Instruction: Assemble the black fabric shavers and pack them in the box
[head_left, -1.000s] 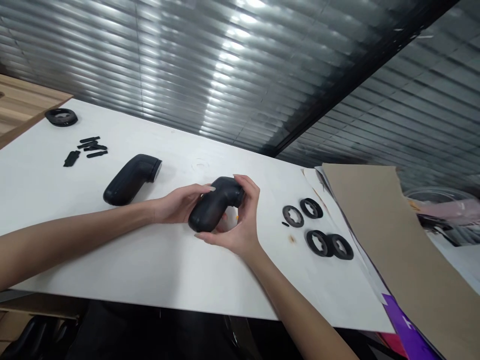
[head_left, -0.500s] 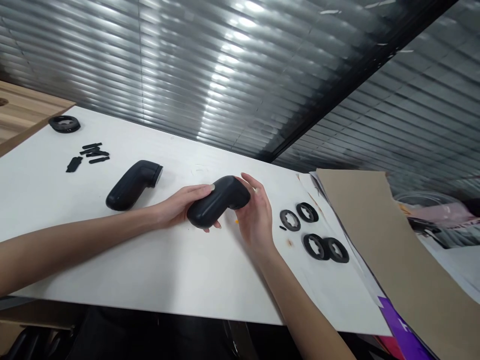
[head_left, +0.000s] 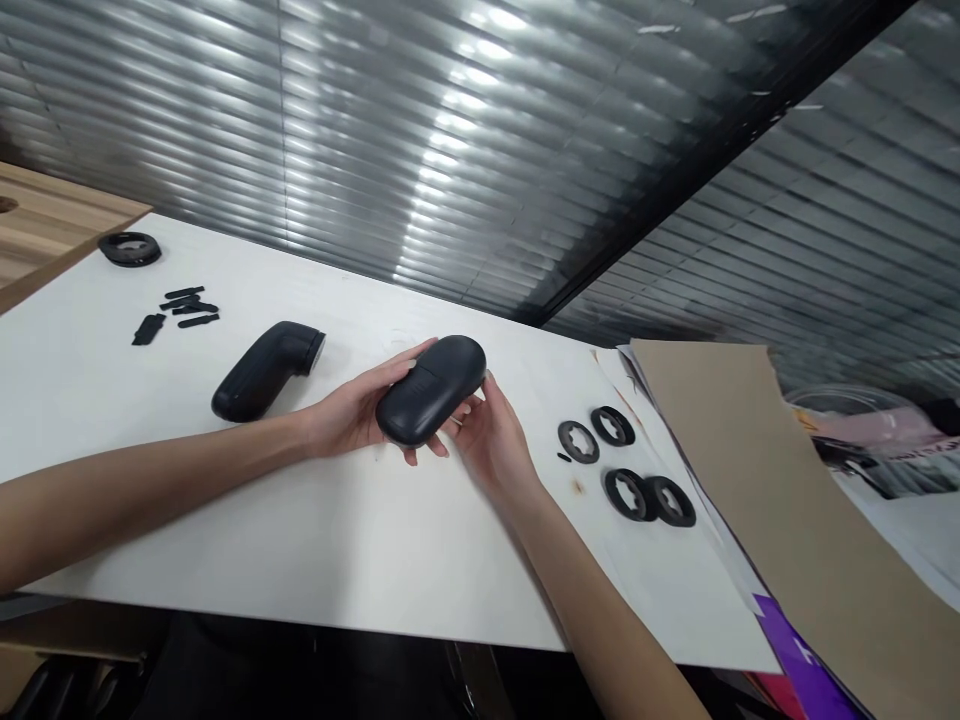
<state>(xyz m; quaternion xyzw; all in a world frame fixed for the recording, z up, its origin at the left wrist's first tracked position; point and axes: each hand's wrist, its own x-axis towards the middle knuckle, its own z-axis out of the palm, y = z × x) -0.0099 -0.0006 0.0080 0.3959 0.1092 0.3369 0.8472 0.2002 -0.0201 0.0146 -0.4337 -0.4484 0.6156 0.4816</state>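
Black plastic lint shaver body (head_left: pixel 431 390) rests cradled between the left hand (head_left: pixel 351 418) and right hand (head_left: pixel 496 438), both touching it, above the white table (head_left: pixel 375 540), near a second shaver body (head_left: pixel 264 372)

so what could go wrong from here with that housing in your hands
The housing rests loosely between the left hand and right hand, so it might slip and drop. The left hand could also knock the second housing. The tiny black piece beside the rings could get brushed away and lost.
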